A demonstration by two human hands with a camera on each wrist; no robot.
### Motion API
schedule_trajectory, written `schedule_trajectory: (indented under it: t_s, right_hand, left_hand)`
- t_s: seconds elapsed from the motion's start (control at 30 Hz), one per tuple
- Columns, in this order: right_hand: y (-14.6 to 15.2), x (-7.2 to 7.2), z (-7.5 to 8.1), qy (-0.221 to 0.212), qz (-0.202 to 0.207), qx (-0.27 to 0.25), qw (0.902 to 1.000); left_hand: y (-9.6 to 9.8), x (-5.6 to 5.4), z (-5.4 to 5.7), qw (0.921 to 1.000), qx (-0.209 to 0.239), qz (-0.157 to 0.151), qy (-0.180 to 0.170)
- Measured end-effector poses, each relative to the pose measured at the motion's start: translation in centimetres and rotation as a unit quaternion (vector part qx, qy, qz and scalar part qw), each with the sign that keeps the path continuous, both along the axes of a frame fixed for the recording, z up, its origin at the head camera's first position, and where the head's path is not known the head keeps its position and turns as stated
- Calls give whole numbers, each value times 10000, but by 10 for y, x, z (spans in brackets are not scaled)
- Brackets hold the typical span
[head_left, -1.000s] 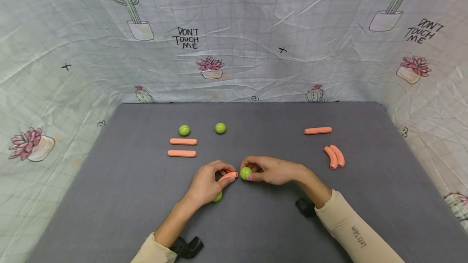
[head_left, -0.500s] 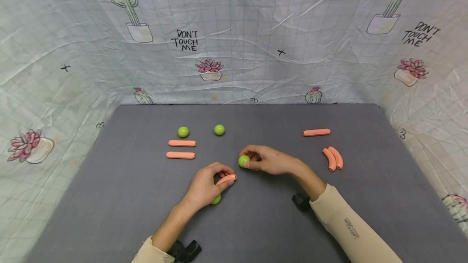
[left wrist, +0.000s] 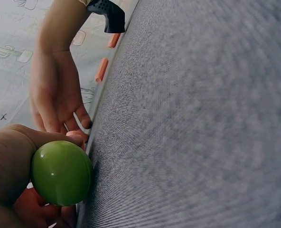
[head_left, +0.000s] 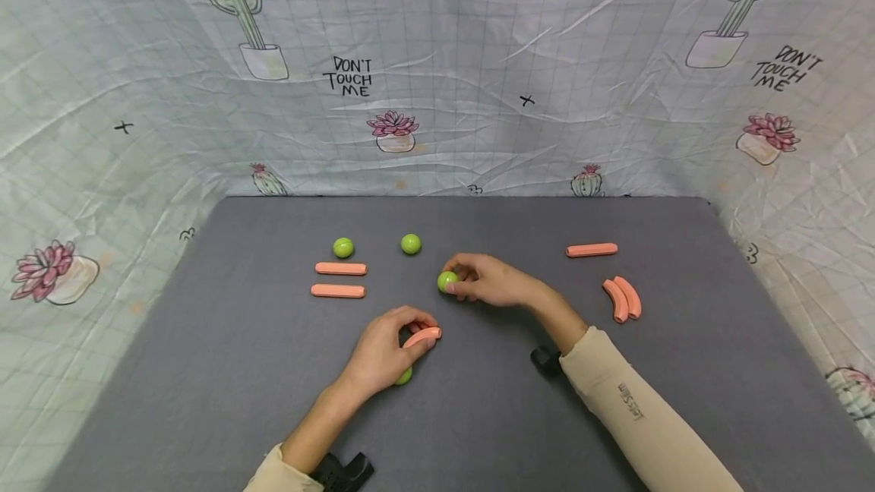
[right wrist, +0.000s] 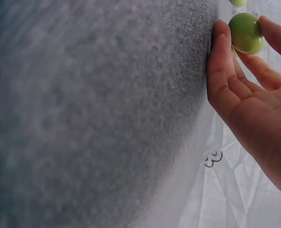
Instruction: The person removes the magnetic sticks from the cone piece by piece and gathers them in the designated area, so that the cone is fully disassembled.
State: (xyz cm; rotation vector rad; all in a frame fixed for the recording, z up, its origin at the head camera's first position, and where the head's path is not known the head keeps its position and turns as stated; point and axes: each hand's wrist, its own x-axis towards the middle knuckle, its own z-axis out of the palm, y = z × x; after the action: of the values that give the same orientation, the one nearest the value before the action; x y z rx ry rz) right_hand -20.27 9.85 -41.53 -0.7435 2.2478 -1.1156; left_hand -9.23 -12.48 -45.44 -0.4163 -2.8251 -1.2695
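Observation:
My left hand (head_left: 383, 348) pinches a curved pink toy sausage (head_left: 421, 337) between thumb and fingers, low over the grey table (head_left: 478, 431). Beside the heel of that hand sits a green ball (head_left: 404, 376), partly hidden in the head view; it looms large in the left wrist view as a glossy green ball (left wrist: 62, 173). Farther back, my right hand (head_left: 497, 280) holds another green ball (head_left: 446, 281) by thumb and fingertips. In the right wrist view this held ball (right wrist: 246, 33) shows between thumb and fingers, close to the table surface.
Two green balls (head_left: 411, 244) lie at the back left, near two straight sausages (head_left: 339, 291) placed parallel. To the right are one straight sausage (head_left: 592, 250) and two curved sausages (head_left: 617, 301) side by side. A patterned cloth (head_left: 465, 143) rises behind the table.
My right hand has carried its green ball away from the left hand, toward the back of the table and slightly left. The left hand stays nearly in place with its sausage.

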Motion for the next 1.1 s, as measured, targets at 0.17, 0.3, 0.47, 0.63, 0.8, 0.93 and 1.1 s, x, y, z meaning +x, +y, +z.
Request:
schedule_trajectory:
  t_s: [0.17,0.3,0.47,0.63,0.8,0.93,1.1]
  right_hand:
    - [-6,-3,-1,40,-199,1,9998]
    - [-13,-6,-2,67,-365,-33,9993]
    - [-19,-9,-4,52,-523,-78,9986]
    - [-25,-11,-5,210,-523,-80,9984]
    - [-31,-16,-5,362,-472,2,9982]
    - [-35,-22,-6,473,-449,68,9978]
    - [-39,-26,-7,456,-500,39,9977]
  left_hand:
    - [-1,0,0,10000,41,-3,12]
    - [0,1,0,10000,27,15,-19]
    - [1,0,0,10000,-14,48,-32]
    - [2,1,-1,9999,-5,122,-73]
    - [3,1,0,9998,-19,121,-163]
    - [3,0,0,9997,-21,127,-200]
    - [3,0,1,9996,-10,147,-256]
